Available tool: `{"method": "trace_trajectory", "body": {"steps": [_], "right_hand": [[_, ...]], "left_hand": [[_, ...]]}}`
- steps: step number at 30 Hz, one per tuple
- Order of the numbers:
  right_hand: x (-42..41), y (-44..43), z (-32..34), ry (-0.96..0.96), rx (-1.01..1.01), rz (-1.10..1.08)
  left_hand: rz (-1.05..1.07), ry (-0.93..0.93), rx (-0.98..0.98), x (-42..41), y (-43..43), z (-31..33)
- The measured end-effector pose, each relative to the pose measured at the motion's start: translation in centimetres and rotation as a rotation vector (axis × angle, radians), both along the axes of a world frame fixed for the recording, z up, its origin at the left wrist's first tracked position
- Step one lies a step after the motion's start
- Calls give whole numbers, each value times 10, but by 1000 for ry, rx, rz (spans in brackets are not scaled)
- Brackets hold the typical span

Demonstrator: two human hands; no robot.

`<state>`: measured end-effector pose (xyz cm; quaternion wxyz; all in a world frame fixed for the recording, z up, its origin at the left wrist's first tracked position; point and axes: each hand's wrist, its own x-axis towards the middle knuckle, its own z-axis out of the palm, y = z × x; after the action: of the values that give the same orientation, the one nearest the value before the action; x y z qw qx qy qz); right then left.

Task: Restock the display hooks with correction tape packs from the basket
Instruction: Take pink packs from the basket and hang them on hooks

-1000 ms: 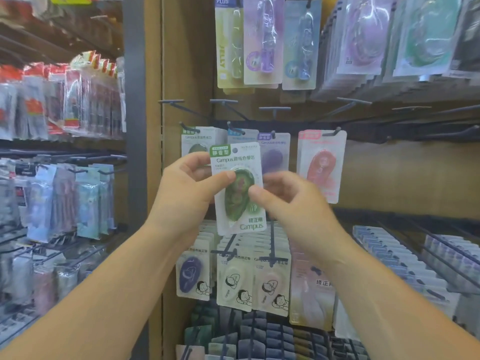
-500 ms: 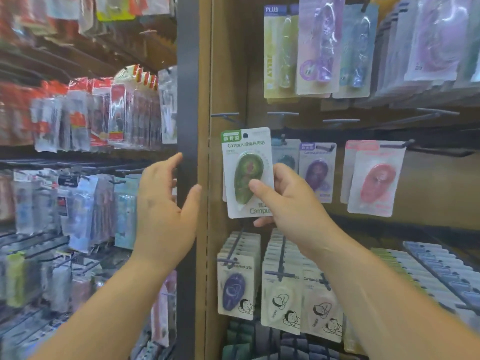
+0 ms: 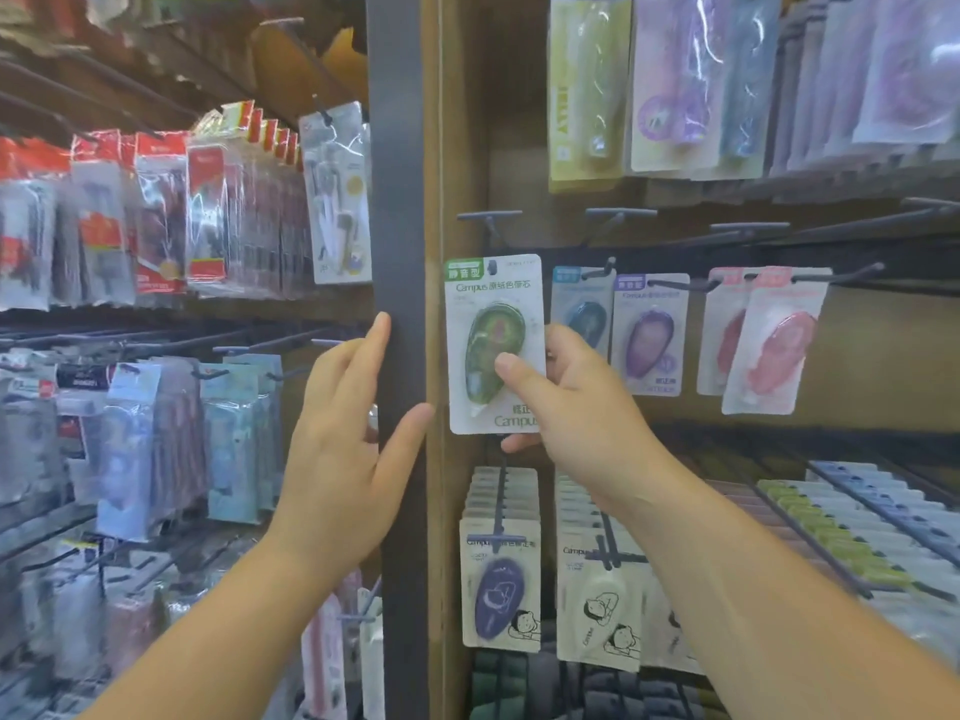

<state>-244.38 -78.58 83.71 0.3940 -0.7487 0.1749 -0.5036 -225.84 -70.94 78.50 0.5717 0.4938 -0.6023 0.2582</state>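
By the left hook (image 3: 488, 216), right hand (image 3: 566, 402) pinching the pack (image 3: 493, 345) should hold it upright, hole level; left hand (image 3: 343, 444) spread

green pack (image 3: 493, 345): "Campus", 静音型 | yellow pack (image 3: 584, 96): "JELLY" | cream pack (image 3: 597, 610): "Campus"

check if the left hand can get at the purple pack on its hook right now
Probably not directly: the left hand is over at the grey post, and the right hand holding the green pack lies between it and the purple pack.
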Motion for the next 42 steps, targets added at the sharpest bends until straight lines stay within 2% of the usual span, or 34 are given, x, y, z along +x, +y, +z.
{"method": "trace_trajectory", "body": {"steps": [13,23,27,31,37,40,42], "right_hand": [[20,-33,15,214,48,-279],[-6,-14,2,240,-45,-518],[-54,12,-10,230,-83,-602],[-117,47,-31,287,-75,-656],[-232,83,-86,557,-104,-768],[-311,106,-120,713,-139,-838],[-371,125,-146,807,-84,-853]], "left_hand": [[-40,-72,-11,11,-7,-1],[56,-78,17,0,6,2],[154,-153,-122,-20,19,2],[75,-222,-193,-63,33,-4],[-122,-357,-37,-162,43,-42],[-167,-428,136,-220,46,-74],[-199,-458,246,-265,50,-103]]}}
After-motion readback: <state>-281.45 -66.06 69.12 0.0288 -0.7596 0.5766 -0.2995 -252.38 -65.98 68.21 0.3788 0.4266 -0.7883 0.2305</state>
